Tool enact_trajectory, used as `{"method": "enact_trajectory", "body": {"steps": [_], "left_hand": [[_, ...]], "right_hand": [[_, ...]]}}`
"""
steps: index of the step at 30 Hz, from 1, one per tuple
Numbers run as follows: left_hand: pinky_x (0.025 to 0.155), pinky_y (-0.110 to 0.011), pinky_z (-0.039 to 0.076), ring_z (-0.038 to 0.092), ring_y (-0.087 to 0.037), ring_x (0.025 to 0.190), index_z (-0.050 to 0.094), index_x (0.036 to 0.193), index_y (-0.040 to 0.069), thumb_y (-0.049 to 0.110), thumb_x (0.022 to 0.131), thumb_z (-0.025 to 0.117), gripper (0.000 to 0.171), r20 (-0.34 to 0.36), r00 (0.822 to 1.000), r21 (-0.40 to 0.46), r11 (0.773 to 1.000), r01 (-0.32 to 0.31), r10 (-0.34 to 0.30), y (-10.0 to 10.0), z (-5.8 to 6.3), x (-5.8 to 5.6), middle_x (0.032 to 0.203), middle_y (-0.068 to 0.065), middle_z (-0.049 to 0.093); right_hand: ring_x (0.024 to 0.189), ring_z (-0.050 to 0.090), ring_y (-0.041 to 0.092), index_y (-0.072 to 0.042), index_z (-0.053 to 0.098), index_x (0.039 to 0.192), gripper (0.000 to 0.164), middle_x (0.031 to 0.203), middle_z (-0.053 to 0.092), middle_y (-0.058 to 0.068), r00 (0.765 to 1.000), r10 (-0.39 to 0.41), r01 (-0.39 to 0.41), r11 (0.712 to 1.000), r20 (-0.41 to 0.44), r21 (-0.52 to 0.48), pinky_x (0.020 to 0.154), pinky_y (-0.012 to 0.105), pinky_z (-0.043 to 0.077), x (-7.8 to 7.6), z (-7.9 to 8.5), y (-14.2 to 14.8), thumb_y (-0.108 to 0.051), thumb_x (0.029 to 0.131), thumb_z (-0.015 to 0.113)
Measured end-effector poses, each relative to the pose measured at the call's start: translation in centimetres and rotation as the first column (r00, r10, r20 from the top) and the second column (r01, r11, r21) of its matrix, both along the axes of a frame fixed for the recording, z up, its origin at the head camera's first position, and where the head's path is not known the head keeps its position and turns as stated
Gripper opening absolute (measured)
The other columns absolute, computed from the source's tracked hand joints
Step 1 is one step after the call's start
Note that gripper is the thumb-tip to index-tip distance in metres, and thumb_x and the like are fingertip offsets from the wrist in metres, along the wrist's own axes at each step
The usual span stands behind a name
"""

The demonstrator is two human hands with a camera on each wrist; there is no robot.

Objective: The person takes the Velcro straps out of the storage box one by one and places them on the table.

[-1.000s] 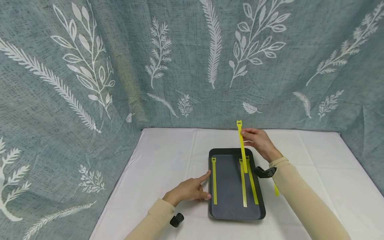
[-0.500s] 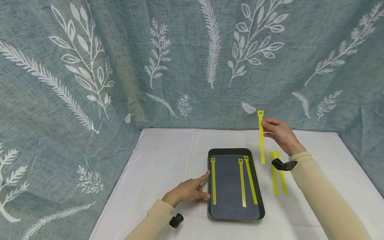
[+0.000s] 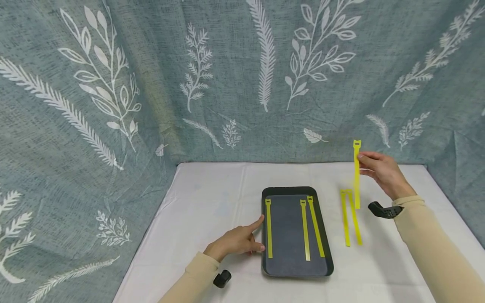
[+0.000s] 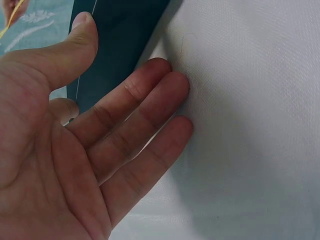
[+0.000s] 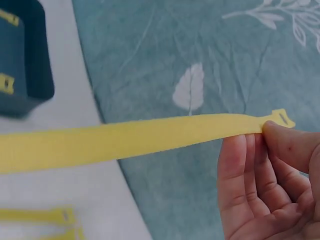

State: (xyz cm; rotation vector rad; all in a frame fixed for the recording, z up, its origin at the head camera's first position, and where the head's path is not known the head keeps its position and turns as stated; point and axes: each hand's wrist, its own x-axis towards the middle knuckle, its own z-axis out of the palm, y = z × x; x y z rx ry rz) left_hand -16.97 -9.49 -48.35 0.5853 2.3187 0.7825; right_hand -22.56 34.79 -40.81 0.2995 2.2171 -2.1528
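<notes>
My right hand (image 3: 384, 172) pinches a yellow hook-and-loop cable tie (image 3: 357, 176) near its slotted head, and the strap hangs down above the table. In the right wrist view the thumb and fingers grip that cable tie (image 5: 175, 135) just below the slot. A dark grey tray (image 3: 286, 269) lies on the table with three yellow cable ties in it, one by the left wall and two toward the right. My left hand (image 3: 236, 242) touches the tray's left side with its index finger and thumb; in the left wrist view its other fingers (image 4: 145, 120) are loosely extended.
Two more yellow cable ties (image 3: 345, 219) lie side by side on the white tablecloth (image 3: 212, 198), right of the tray. Behind the table hangs a blue-green leaf-patterned curtain (image 3: 227, 75), which also covers the left side.
My right hand has carried the pinched cable tie from above the tray rightward, past the two loose ties on the table. The left hand has stayed at the tray's side.
</notes>
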Motion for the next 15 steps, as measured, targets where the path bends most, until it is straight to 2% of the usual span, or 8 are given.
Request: {"method": "enact_trajectory", "body": {"steps": [4, 8, 12, 15], "left_hand": [[0.079, -0.035, 0.048, 0.064, -0.016, 0.067, 0.019, 0.164, 0.025, 0.035, 0.091, 0.075, 0.092, 0.002, 1.000, 0.001, 1.000, -0.004, 0.004, 0.1, -0.1, 0.0, 0.075, 0.000, 0.070], [0.078, -0.035, 0.048, 0.064, -0.016, 0.067, 0.019, 0.164, 0.025, 0.035, 0.091, 0.075, 0.092, 0.000, 1.000, 0.000, 1.000, -0.003, 0.003, 0.1, -0.2, -0.1, 0.075, -0.001, 0.070], [0.077, -0.034, 0.048, 0.063, -0.015, 0.067, 0.019, 0.164, 0.025, 0.035, 0.091, 0.075, 0.092, -0.006, 1.000, -0.002, 1.000, 0.000, -0.001, 0.1, -0.2, -0.1, 0.075, -0.001, 0.071], [0.078, -0.034, 0.048, 0.064, -0.015, 0.067, 0.019, 0.164, 0.025, 0.036, 0.091, 0.075, 0.092, -0.009, 1.000, 0.002, 1.000, 0.004, -0.004, 0.2, -0.1, -0.2, 0.076, 0.000, 0.071]], "right_hand": [[0.091, 0.061, 0.000, -0.020, 0.056, 0.121, 0.030, 0.098, 0.062, -0.020, 0.999, -0.015, 0.010, 0.995, 0.049, 0.101, 0.079, 0.017, 0.055, 0.6, -0.9, 1.5, -0.040, 0.100, 0.063], [0.091, 0.059, -0.001, -0.017, 0.052, 0.131, 0.041, 0.098, 0.059, -0.023, 0.995, -0.021, 0.002, 0.984, 0.102, 0.181, 0.082, 0.017, 0.055, 1.1, -1.9, 2.6, -0.045, 0.101, 0.058], [0.087, 0.060, -0.001, -0.010, 0.049, 0.137, 0.050, 0.090, 0.062, -0.027, 0.988, -0.021, -0.005, 0.986, 0.153, 0.168, 0.080, 0.018, 0.056, 1.5, -2.9, 3.6, -0.043, 0.101, 0.059], [0.085, 0.060, -0.003, -0.003, 0.042, 0.147, 0.062, 0.087, 0.063, -0.028, 0.983, -0.005, -0.025, 0.987, 0.182, 0.161, 0.079, 0.018, 0.056, 1.7, -3.5, 4.3, -0.042, 0.102, 0.058]]}}
